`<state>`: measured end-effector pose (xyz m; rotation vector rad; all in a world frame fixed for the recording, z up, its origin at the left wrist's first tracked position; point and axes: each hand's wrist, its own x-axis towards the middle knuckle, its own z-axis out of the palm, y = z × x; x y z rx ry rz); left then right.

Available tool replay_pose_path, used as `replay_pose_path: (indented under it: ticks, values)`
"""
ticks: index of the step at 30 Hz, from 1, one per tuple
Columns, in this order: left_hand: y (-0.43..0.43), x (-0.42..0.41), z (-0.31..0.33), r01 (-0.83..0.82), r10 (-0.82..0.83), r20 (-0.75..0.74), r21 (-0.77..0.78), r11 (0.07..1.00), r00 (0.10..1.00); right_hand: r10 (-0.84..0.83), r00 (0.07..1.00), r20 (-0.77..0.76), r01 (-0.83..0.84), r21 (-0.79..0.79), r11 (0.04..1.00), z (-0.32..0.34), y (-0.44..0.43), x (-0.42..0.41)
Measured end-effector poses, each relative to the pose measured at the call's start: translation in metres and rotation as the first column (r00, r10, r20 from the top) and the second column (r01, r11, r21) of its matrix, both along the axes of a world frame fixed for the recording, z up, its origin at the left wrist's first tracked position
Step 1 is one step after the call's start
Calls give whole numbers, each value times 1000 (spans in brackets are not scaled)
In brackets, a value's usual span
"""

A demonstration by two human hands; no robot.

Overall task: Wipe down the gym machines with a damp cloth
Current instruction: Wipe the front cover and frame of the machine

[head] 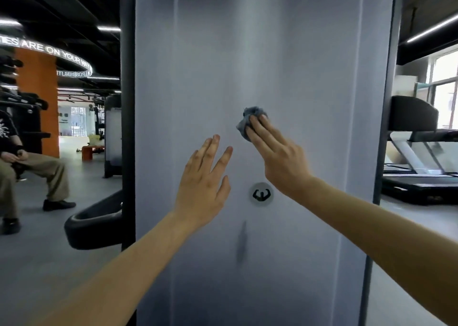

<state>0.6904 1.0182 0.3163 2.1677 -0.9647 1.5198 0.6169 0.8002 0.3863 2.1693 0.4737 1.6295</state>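
Observation:
A tall grey panel of a gym machine [285, 53] fills the middle of the head view, with a round logo badge [261, 194] low on it. My right hand [277, 157] presses a crumpled blue-grey cloth [247, 121] flat against the panel, just above and right of centre. The cloth sticks out past my fingertips. My left hand [204, 184] rests on or close to the panel beside it, lower left of the cloth, fingers spread and holding nothing. A dark streak [241, 244] runs down the panel below the badge.
A black frame post [127, 102] borders the panel on the left, with a black curved machine part [96, 224] beside it. A person sits at the far left [29, 167]. A treadmill [421, 157] stands at the right. An orange column [37, 98] rises behind.

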Motion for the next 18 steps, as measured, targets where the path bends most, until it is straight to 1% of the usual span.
replay_pose_path:
  ticks: [3,5,7,9,11,13,15,18]
  values:
    - [2,-4,-32,-16,16,-30,2,1000,999,-45,995,-89,35,-111,993,-57,-13,-7]
    - [4,-3,-52,-18,19,-40,6,1000,999,-71,986,-151,42,-189,981,-77,-22,-14]
    - [4,-2,-67,-22,23,-41,12,1000,999,-88,980,-176,41,-257,966,-71,-30,-20]
    - [3,-3,-74,-16,17,-46,25,1000,999,-100,982,-162,50,-287,957,-46,-33,-21]
    - [0,-7,-80,-1,3,-63,22,1000,998,-132,984,-121,102,-228,968,-19,-27,-19]
    - [-1,-11,-86,25,-23,-75,29,999,997,-144,986,-86,136,-94,986,-10,-15,-16]
    - [1,-12,-95,44,-39,-82,56,997,996,-122,991,-58,123,17,992,-23,-2,-13]
    - [3,-11,-112,35,-28,-80,92,995,996,-43,997,-68,51,127,991,-76,5,-8]
